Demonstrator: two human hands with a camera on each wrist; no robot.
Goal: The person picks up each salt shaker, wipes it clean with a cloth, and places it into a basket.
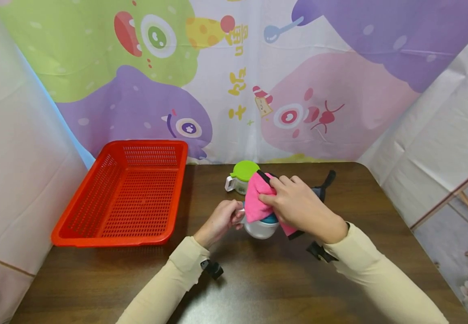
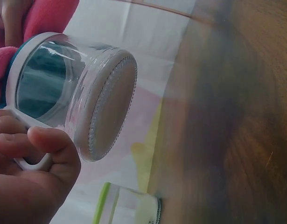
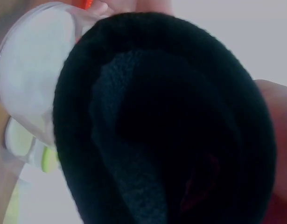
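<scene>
My left hand [image 1: 223, 219] grips the white handle of a clear jar [image 2: 78, 88] with a blue lid [image 1: 271, 219], held tilted above the table; its fingers curl through the handle in the left wrist view. My right hand [image 1: 294, 202] holds a pink cloth [image 1: 256, 200] with black edging against the lid, covering most of it. In the right wrist view a dark fold of the cloth [image 3: 71, 116] hides most of the scene. Behind the held jar stands a second jar with a green lid [image 1: 246, 171] and a white handle.
A red plastic basket [image 1: 116, 238] with slotted walls sits at the left on the brown wooden table [image 1: 266, 288]. A printed cartoon curtain [image 1: 234, 135] hangs along the table's back edge, with pale curtains on both sides.
</scene>
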